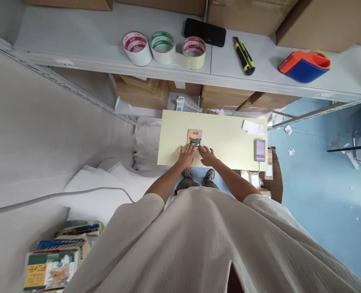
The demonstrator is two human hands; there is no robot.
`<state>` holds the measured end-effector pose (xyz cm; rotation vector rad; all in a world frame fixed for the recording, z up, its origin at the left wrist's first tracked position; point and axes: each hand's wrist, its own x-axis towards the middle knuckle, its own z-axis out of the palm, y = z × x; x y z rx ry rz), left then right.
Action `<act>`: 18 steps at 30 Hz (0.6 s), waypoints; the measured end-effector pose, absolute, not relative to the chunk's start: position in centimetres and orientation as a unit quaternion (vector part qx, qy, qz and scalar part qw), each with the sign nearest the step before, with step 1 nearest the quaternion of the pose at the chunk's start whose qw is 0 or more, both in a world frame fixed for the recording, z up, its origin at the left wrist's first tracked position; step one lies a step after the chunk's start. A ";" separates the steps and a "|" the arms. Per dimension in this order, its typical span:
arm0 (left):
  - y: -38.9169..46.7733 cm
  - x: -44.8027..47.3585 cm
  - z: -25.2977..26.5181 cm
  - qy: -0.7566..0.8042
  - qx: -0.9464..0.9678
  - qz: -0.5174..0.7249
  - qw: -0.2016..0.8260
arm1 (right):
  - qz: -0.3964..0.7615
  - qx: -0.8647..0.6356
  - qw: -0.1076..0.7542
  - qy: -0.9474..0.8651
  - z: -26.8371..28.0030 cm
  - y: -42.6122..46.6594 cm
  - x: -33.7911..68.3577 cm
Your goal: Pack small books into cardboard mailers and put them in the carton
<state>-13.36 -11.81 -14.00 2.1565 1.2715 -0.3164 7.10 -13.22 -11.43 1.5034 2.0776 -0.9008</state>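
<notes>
On the pale yellow table [223, 138] lies a small pink book [195, 133] with a dark, colourful picture on the lower part of its cover. My left hand [186, 155] rests at the book's near left corner, its fingers stretched out and the tips over the cover. From the other side my right hand [208, 156] reaches the near right corner, fingers extended and touching the edge. Both hands lie palm down with nothing gripped in them. What the book's near edge looks like is partly hidden under the fingertips.
A phone-like device [259, 149] and white paper [253, 127] are at the table's right. The shelf above carries tape rolls [141, 57], a box cutter [244, 56], a tape dispenser [304, 70] and a black phone [205, 32]. Stacked books [52, 268] stand lower left.
</notes>
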 end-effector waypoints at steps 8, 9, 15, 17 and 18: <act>-5.9 -20.2 -14.3 0.539 0.777 -0.147 0.289 | -0.312 0.528 0.221 0.758 -11.9 -6.5 -1.4; -5.1 -20.9 -14.4 0.545 0.773 -0.151 0.287 | -0.306 0.528 0.220 0.761 -12.0 -5.7 -2.5; -1.1 -24.5 -14.8 0.561 0.753 -0.179 0.293 | -0.274 0.534 0.229 0.767 -12.3 -1.7 -7.5; -0.2 -25.1 -15.0 0.560 0.751 -0.186 0.297 | -0.267 0.537 0.236 0.765 -12.4 -0.7 -8.3; 0.1 -25.3 -15.0 0.561 0.750 -0.188 0.297 | -0.265 0.538 0.239 0.764 -12.4 -0.3 -8.6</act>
